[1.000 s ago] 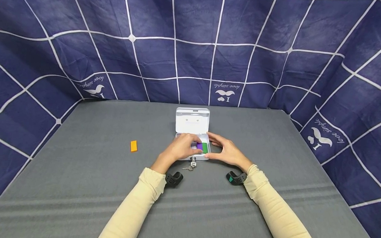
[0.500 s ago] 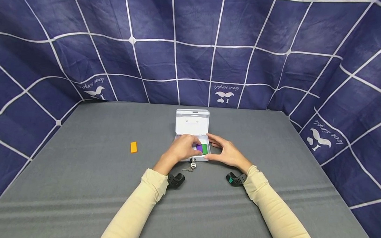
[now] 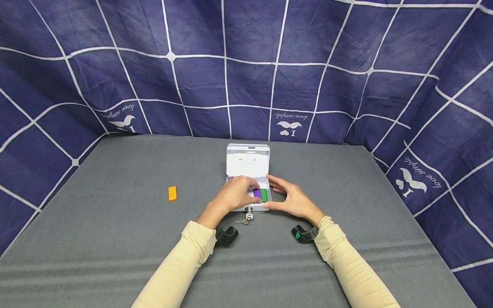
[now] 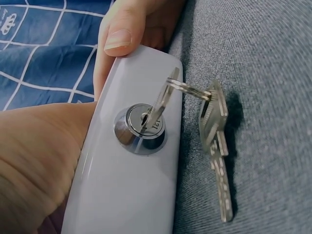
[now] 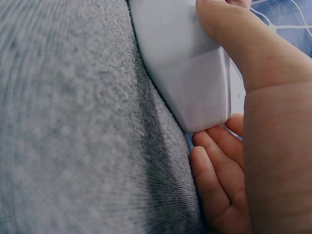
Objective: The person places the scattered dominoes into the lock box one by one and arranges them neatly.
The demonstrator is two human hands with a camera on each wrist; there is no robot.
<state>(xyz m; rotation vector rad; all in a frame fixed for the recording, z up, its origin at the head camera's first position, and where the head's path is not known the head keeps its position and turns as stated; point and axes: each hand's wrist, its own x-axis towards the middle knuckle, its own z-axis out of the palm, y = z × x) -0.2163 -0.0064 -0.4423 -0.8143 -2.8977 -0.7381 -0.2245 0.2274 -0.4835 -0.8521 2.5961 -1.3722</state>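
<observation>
A small white metal cash box [image 3: 248,161] stands on the grey table with its lid raised. My left hand [image 3: 237,192] reaches inside, thumb and index finger at the two ends of a purple block [image 3: 257,193]. Against the purple block's right side lies a green block [image 3: 264,195]. My right hand [image 3: 291,199] grips the box's right end, thumb at the front corner and fingers at the back. In the left wrist view a key sits in the round lock [image 4: 152,127], with more keys [image 4: 213,117] hanging from its ring. My left palm hides the box's left part.
An orange block [image 3: 172,193] lies on the grey table [image 3: 129,240], left of the box. A blue curtain with white lines [image 3: 249,81] rises behind the table and along both sides. Each wrist wears a black strap [image 3: 227,236].
The view has tilted up slightly, so everything sits a little lower. Both hands stay at the box, and the purple and green blocks show hardly any shift.
</observation>
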